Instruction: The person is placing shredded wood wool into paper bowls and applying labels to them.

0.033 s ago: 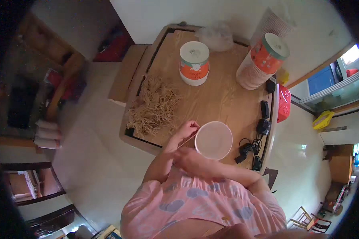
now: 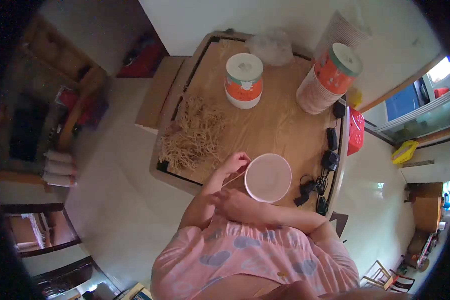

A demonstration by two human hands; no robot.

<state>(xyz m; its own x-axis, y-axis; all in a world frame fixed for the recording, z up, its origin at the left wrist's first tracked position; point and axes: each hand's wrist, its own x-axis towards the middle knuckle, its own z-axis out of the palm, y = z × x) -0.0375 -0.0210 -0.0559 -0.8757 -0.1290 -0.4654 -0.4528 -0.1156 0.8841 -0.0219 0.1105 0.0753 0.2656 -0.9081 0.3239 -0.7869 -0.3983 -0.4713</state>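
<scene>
A white paper tub (image 2: 268,178) stands with its mouth toward me near the table's front edge. Against its left side is my left hand (image 2: 235,162), its fingers pinched together on a thin tan cord (image 2: 233,178). The cord slants down from there toward my right hand (image 2: 232,201), which crosses in front of my body below the tub. That hand's fingers are curled at the cord's lower end, partly hidden and a little blurred. Left of the tub lies a loose heap of tan cords (image 2: 195,135).
An orange-and-white lidded tub (image 2: 244,82) stands toward the back. Stacked tubs (image 2: 321,90) rise at the back right, beside a clear plastic bag (image 2: 271,47). Black adapters and cables (image 2: 321,185) line the right edge. A red plastic stool (image 2: 355,131) is beyond it.
My right hand has shifted slightly down and left, exposing more of the cord. My left hand and the tub are almost where they were.
</scene>
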